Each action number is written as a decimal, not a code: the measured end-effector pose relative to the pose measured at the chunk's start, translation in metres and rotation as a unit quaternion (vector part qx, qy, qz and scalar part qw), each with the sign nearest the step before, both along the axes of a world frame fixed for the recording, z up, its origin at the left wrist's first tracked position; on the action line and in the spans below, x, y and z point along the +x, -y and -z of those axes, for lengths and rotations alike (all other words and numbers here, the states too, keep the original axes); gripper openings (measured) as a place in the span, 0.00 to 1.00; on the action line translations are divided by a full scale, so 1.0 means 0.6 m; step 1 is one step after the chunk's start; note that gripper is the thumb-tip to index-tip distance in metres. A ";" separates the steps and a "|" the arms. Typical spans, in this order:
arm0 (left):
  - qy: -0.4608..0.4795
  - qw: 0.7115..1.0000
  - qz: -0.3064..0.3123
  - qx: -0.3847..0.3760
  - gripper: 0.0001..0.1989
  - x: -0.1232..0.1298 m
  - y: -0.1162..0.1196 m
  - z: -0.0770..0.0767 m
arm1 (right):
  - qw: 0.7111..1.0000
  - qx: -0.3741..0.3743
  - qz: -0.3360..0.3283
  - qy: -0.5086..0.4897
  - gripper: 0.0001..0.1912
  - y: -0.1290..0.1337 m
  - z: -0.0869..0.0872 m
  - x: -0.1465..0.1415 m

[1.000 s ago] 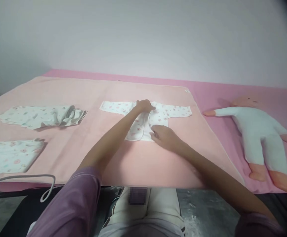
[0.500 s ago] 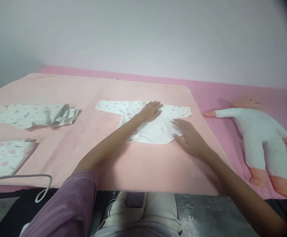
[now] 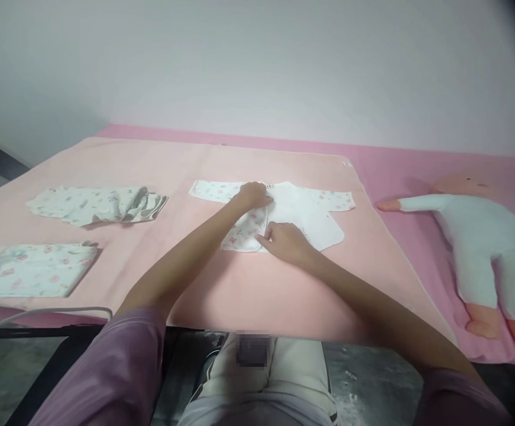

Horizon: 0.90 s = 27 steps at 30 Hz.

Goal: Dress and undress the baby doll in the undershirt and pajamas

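A small white baby shirt (image 3: 314, 216) with printed sleeves lies spread on the peach mat (image 3: 204, 296). Its right side shows plain white fabric, and a printed panel shows at its lower left. Near the collar my left hand (image 3: 253, 196) is closed in a pinch on the shirt's front edge. Lower down, close to the hem, my right hand (image 3: 284, 239) has thumb and fingers drawn together at the same edge, pinching the fabric.
To the left lie a folded printed cloth (image 3: 97, 204) and, nearer me, a second folded one (image 3: 39, 269). A grey cable (image 3: 62, 309) crosses the front left edge. A doll in white (image 3: 470, 225) lies on pink cloth at the right.
Both hands went from flat or spread to pinching the shirt's front edge. My right hand moved left. The shirt's white side now lies opened out towards the right. The view has shifted slightly.
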<state>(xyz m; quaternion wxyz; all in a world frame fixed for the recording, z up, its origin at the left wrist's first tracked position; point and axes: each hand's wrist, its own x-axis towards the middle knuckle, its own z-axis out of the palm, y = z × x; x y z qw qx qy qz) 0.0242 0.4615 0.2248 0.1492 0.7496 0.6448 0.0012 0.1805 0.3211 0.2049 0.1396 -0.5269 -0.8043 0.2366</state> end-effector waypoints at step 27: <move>0.043 0.974 0.014 0.221 0.23 -0.194 0.015 0.063 | 0.935 0.087 -0.339 -0.062 0.29 -0.016 0.065 -0.114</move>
